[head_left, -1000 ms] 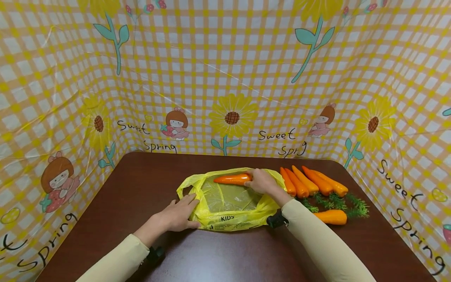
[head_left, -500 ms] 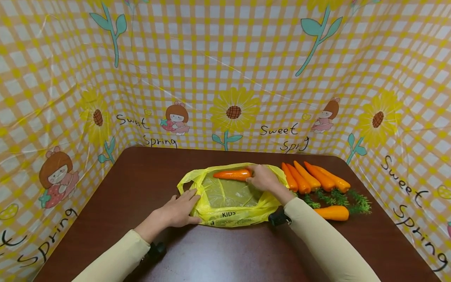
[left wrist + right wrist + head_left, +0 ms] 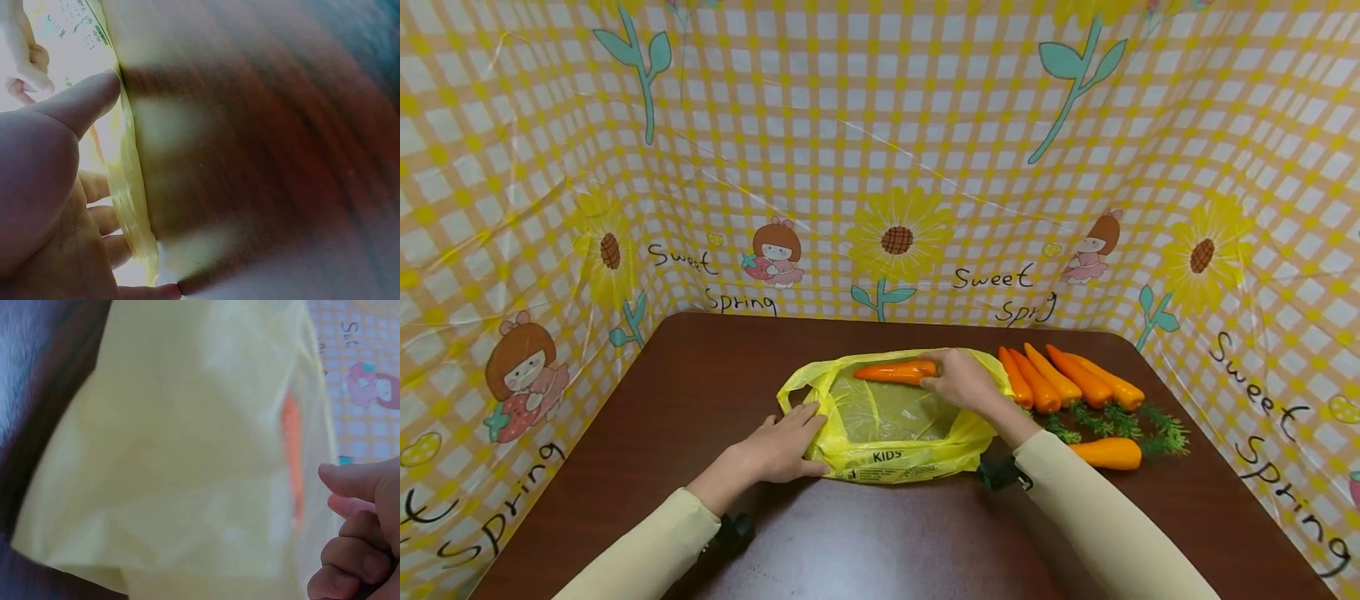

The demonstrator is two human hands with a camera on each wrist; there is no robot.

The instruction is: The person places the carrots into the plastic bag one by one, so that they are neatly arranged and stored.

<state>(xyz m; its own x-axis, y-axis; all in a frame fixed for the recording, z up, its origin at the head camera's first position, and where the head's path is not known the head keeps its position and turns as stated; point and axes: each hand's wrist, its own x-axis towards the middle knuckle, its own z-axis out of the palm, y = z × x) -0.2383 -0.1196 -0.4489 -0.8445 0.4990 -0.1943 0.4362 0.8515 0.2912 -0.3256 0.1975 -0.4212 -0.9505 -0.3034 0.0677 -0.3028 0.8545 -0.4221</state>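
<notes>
In the head view a yellow plastic bag (image 3: 898,469) printed "KIDS" lies with its mouth spread open. An orange carrot (image 3: 887,372) lies inside along the far side, its tip pointing left. My right hand (image 3: 966,382) reaches into the bag and grips the carrot's thick end, which it covers. Spread fingers of my left hand (image 3: 778,442) rest on the bag's left side, by its handle. The left wrist view shows this hand's thumb and fingers at the bag's edge (image 3: 131,200). Only an orange strip of the carrot (image 3: 292,462) shows in the right wrist view.
Several carrots (image 3: 1067,383) lie in a row right of the bag, tips away from me. One more carrot (image 3: 1108,454) lies nearer, beside green carrot tops (image 3: 1108,423). The dark table (image 3: 700,367) meets patterned cloth (image 3: 820,167) behind and at both sides.
The view has tilted slightly since the first frame. My right forearm has shifted a little to the right; the carrot, bag and left hand stay almost in place.
</notes>
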